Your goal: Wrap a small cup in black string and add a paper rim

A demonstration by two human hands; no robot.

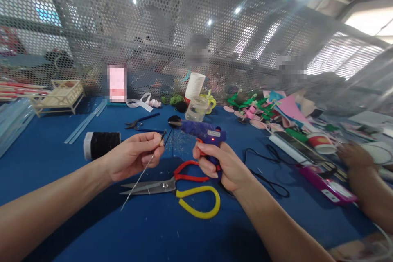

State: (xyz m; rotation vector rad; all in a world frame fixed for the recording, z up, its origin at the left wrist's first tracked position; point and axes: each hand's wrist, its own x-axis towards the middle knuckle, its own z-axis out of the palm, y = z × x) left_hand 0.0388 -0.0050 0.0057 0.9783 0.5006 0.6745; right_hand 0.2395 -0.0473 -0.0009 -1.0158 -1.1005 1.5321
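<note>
My left hand [138,153] is closed in a pinch on a thin twisted wire [138,180]. The wire's silvery end trails down to the left, and a dark tip sticks up past my fingers. In my right hand [219,163] is a purple glue gun [201,131], its nozzle pointing left. An orange light glows on its side, and my forefinger is at the orange trigger. Below both hands lie scissors [162,187] with one red and one yellow handle. A black thread spool [102,144] rests on its side left of my left hand.
Pliers [143,120] lie behind my left hand. A clear plastic cup [197,108] stands beyond the glue gun. Right of it are green and pink pieces [251,108], a black cord [267,172] and a magenta power strip [327,184]. Another person's hand [356,155] rests at far right.
</note>
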